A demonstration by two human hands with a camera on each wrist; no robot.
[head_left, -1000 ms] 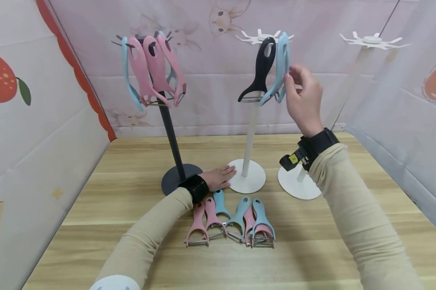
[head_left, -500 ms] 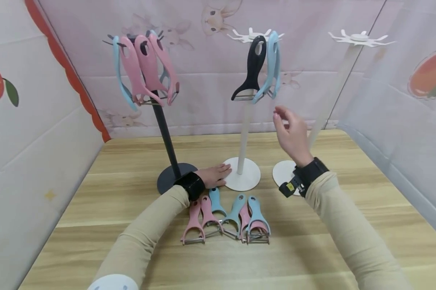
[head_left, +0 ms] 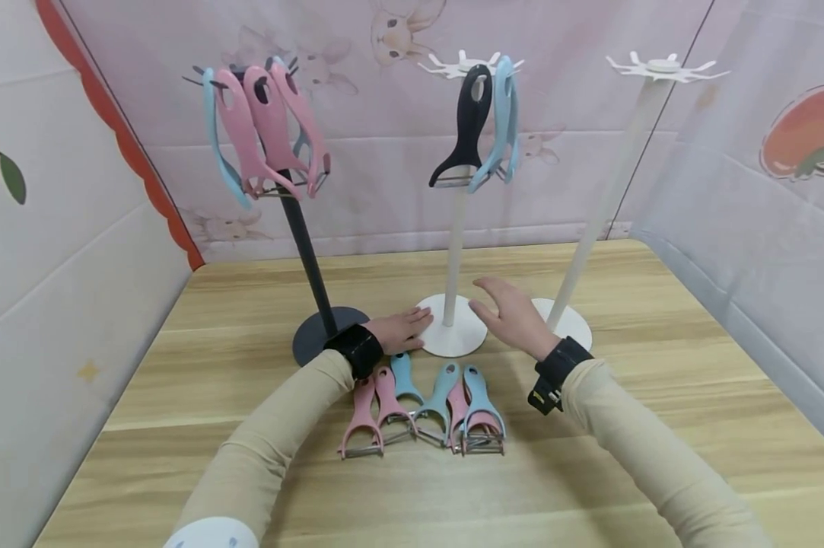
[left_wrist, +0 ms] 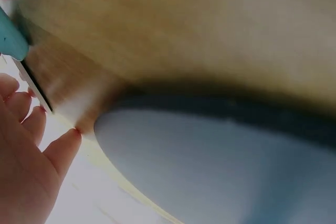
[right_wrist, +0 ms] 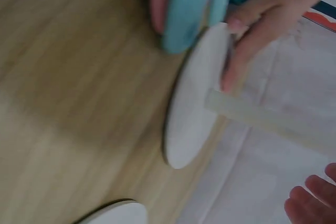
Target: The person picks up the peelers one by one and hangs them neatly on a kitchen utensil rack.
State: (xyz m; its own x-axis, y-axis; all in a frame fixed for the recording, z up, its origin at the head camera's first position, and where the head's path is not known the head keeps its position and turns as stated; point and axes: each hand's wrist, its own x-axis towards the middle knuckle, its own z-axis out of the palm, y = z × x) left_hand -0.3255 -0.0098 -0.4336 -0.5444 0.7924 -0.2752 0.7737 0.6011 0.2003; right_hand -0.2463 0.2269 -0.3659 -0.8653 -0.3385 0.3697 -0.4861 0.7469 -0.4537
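Observation:
My left hand lies with straight fingers on the edge of the round white base of the middle stand. Across from it, my right hand hovers by the same base with loosely extended fingers and holds nothing. Just in front of the hands lie several Y-shaped peelers: a pink peeler at the left, a blue peeler at the right, others between, some overlapping. From the middle stand's white hooks hang a black peeler and blue peelers, partly overlapping.
A black stand at the left carries several pink and blue peelers, including a pink peeler. To the right rises another white stand with bare hooks. Printed cloth walls enclose the wooden table at back and sides.
My right hand has left the blue peelers on the middle stand and come down beside that stand's base. My left hand has stayed on the base. The head view has shifted slightly.

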